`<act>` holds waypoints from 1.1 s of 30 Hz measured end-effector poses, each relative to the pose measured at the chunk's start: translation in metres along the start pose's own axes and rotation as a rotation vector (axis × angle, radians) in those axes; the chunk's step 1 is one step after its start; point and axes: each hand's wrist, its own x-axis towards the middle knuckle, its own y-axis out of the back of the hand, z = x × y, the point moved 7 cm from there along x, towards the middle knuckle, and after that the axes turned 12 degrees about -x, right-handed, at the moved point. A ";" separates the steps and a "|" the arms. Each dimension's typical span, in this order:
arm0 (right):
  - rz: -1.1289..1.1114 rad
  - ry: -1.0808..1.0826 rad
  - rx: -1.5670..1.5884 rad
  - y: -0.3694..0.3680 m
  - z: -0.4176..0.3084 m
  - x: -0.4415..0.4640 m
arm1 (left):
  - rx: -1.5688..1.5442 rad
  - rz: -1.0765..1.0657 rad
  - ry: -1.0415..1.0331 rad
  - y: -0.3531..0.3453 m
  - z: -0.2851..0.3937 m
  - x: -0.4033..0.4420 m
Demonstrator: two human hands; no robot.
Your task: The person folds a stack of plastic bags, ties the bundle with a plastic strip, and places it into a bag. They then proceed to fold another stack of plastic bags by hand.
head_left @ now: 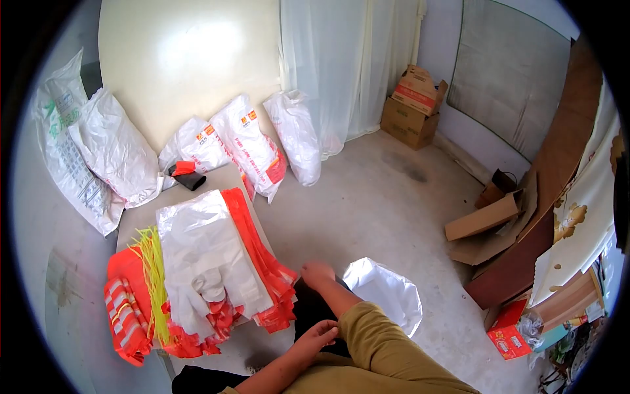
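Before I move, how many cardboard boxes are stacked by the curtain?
2: the larger box stands on the floor, and the smaller, red-banded box sits on it. Any behind them would be hidden.

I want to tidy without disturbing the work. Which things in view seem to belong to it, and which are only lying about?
Likely in the work:
- white plastic bags
- red plastic bags
- yellow strings
- open white sack, perhaps

Likely lying about:
- stacked cardboard boxes
- collapsed cardboard
- red carton
- full white sacks, though possibly supplies
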 end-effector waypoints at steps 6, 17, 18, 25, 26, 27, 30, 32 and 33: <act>-0.013 -0.017 0.002 -0.005 0.005 0.003 | 0.075 0.052 -0.067 -0.004 0.007 -0.002; -0.003 -0.042 -0.098 -0.003 0.004 0.005 | 0.177 -0.120 -0.284 -0.018 0.019 -0.005; 0.001 -0.053 -0.067 -0.004 0.006 0.006 | 0.220 -0.132 -0.332 -0.017 0.021 -0.005; 0.036 -0.045 -0.048 -0.001 0.007 0.005 | 0.154 -0.077 -0.214 -0.006 0.029 -0.007; 0.033 -0.026 -0.038 0.001 0.005 0.004 | 0.137 -0.086 -0.288 -0.002 0.040 -0.006; 0.036 -0.020 -0.043 0.003 0.004 0.002 | 0.122 -0.098 -0.362 0.000 0.048 -0.008; 0.048 -0.007 -0.034 0.007 0.002 -0.001 | 0.462 0.280 -0.684 0.038 0.098 -0.035; 0.057 -0.006 0.008 0.003 0.007 0.002 | 0.688 0.572 -0.808 0.071 0.127 -0.060; 0.062 -0.008 0.005 0.003 0.006 0.001 | 0.730 0.709 -0.825 0.092 0.136 -0.070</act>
